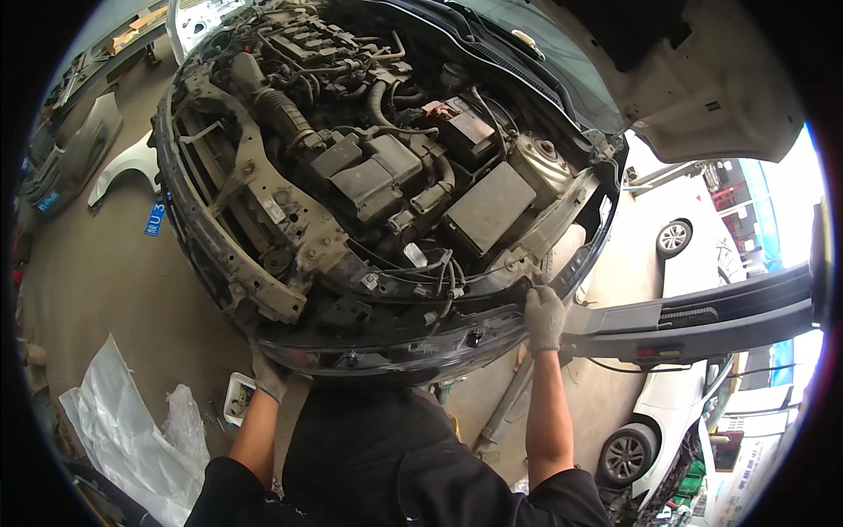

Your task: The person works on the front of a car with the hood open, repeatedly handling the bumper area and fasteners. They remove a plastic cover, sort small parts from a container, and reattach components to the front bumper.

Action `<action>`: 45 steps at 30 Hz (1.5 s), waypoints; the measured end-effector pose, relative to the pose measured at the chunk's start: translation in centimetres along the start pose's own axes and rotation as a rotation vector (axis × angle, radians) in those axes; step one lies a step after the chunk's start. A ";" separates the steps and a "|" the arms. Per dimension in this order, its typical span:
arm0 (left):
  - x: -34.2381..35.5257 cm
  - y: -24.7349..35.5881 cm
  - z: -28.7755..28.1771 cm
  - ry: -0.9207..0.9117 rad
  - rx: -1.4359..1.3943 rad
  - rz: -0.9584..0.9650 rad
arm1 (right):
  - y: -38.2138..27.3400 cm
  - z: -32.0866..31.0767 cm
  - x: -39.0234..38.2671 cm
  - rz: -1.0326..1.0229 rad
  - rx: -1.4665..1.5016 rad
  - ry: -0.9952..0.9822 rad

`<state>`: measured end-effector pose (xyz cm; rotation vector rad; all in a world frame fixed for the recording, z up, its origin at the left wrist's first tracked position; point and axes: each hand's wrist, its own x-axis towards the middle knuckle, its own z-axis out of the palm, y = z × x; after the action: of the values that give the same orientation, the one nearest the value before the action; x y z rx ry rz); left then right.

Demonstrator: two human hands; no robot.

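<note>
With the right hand at 4 o'clock grasping the black panel at 6, I fear it could tilt if the left hand at 8, its grip hidden from me, slips.

A dull tan-grey floor carries everything here, its surface smooth but marked in places. At the lower left a large, creased sheet of pale plastic is spread over it, with a crumpled clear wrap just beside. Right of these sits a small white tray, its contents too small to tell. Toward the upper left rests a curved white panel, with a grey panel near it. At the lower right, a car wheel stands upright.
</note>
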<state>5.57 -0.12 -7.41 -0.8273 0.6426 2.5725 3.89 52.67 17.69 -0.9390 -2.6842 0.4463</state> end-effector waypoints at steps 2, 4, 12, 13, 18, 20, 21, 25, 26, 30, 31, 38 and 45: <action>0.2 0.1 -0.1 -0.008 -0.019 0.000 | -0.3 0.2 -0.5 0.028 0.025 0.012; 0.2 0.1 -0.2 0.022 -0.020 0.009 | 0.2 0.4 -0.4 0.006 0.053 0.019; -0.3 -0.4 0.6 -0.080 -0.069 0.043 | 0.3 0.3 -0.2 0.060 0.153 0.037; -0.3 -0.5 0.4 -0.074 -0.057 0.050 | 0.6 0.4 -0.1 0.065 0.168 0.028; 1.7 -0.5 -0.6 0.071 -0.046 -0.053 | 0.1 0.6 -0.1 0.030 0.098 0.046; 1.5 -0.3 2.1 0.078 0.091 0.025 | -0.3 0.2 0.0 0.044 0.112 0.056; 1.3 -0.4 2.9 0.084 0.159 0.062 | -0.6 -0.1 0.0 0.064 0.140 0.054; 1.9 -0.7 2.6 0.019 0.107 0.009 | 0.4 0.5 0.2 0.096 0.077 0.070; 2.6 -0.8 2.1 0.022 0.096 -0.007 | -0.2 0.2 0.0 0.079 0.062 0.074; 6.5 -1.0 -2.6 0.030 0.096 -0.071 | 0.4 -0.2 0.8 -0.001 0.039 0.108; 7.4 -0.7 -3.7 0.029 0.110 -0.085 | 1.0 0.1 0.8 -0.011 0.095 0.125; 5.0 0.0 0.4 0.025 0.206 -0.096 | 5.2 -0.4 -3.9 0.156 0.413 0.416; -1.0 3.1 5.1 0.129 0.645 0.043 | 8.0 5.7 -18.5 0.748 0.696 0.003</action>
<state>2.57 -0.23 -2.15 -0.7499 1.4344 2.1319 20.35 45.70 6.83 -1.6198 -1.8186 1.3888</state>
